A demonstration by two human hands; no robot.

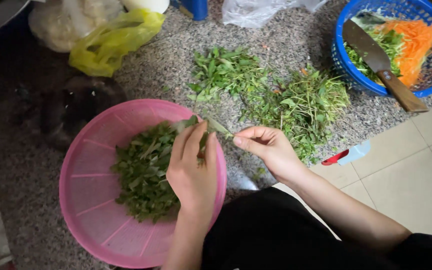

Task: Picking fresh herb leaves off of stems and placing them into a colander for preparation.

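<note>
My left hand (193, 165) hovers over the right rim of a pink colander basket (91, 200), its fingers pinched on a green herb sprig (211, 127). My right hand (268, 147) grips the other end of the same sprig just right of the basket. Picked green leaves (143, 172) lie heaped inside the basket. Two loose piles of herb stems lie on the speckled stone floor beyond my hands: a leafy pile (226, 70) and a stalkier pile (303, 102).
A blue basket (348, 75) at the top right holds shredded carrot (416, 42), greens and a wooden-handled cleaver (381, 62). A yellow plastic bag (111, 42) and clear bags lie at the top. Pale floor tiles (416, 170) run along the right.
</note>
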